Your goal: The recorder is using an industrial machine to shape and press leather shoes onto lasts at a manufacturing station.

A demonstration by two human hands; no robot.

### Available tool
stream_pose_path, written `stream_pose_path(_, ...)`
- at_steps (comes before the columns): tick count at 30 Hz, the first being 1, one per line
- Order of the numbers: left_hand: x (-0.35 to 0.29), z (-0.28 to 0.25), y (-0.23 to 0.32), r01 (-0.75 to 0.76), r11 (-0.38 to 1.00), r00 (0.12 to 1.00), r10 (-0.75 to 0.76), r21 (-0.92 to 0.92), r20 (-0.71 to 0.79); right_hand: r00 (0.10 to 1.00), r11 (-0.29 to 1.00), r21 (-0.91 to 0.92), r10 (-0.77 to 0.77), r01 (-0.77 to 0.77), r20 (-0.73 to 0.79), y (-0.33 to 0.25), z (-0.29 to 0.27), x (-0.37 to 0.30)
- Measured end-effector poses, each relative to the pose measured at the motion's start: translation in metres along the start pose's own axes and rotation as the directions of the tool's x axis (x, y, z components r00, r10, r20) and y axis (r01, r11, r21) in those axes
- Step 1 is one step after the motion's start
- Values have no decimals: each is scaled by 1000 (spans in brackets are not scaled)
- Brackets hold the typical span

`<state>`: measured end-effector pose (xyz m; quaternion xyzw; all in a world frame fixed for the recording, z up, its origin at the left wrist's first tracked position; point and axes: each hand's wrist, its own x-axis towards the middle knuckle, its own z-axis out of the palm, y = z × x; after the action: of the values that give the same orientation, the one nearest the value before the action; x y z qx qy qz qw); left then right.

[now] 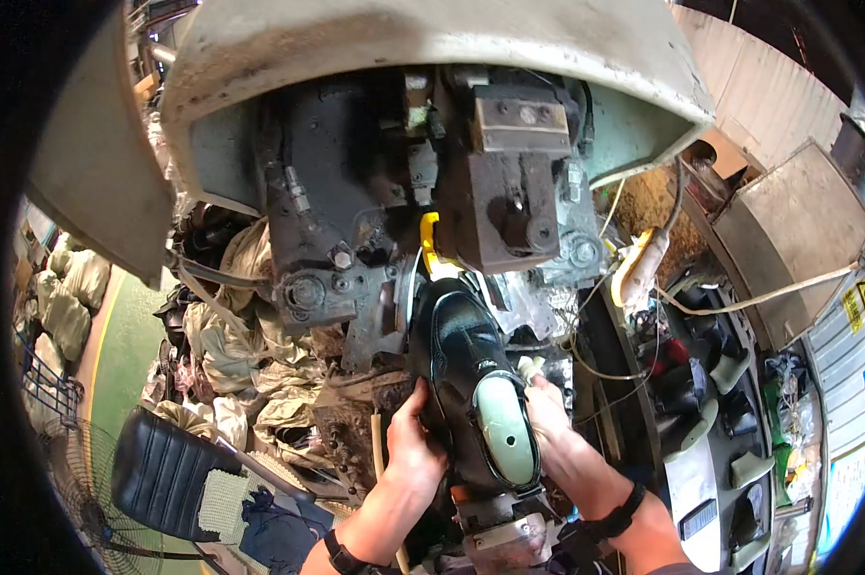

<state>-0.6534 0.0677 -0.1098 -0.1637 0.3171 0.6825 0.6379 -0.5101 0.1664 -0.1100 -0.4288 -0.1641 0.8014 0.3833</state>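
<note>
A black leather shoe [461, 335] sits in front of me with its toe pointing away, under the machine head. A pale green shoe last [507, 436] with a small hole fills its opening. My left hand [415, 448] grips the shoe's left side, thumb up along the edge. On the other side my right hand [555, 422] holds it near the heel; some of its fingers are hidden. Small whitish pieces [530, 368] show by the right fingertips; I cannot tell what they are. A yellow machine part [432, 240] stands just beyond the toe, and contact between them is unclear.
A large pale machine hood [432, 34] overhangs the dark metal blocks [514, 192]. Cloth bundles [250, 355] and a black chair [169, 470] lie to the left. On the right stands a rack [753, 422] with shoes and lasts, and a cable [729, 309] loops nearby.
</note>
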Motion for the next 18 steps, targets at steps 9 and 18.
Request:
stream_pose_path(9,62,-23,-37,-475,877,874,479,72,-75,979,990,-57,-114,125,170,30,-45,64)
stream_pose_path(18,71,-29,-44,-560,796,779,600,232,-180,993,969,-217,-115,115,14,59,-62,88)
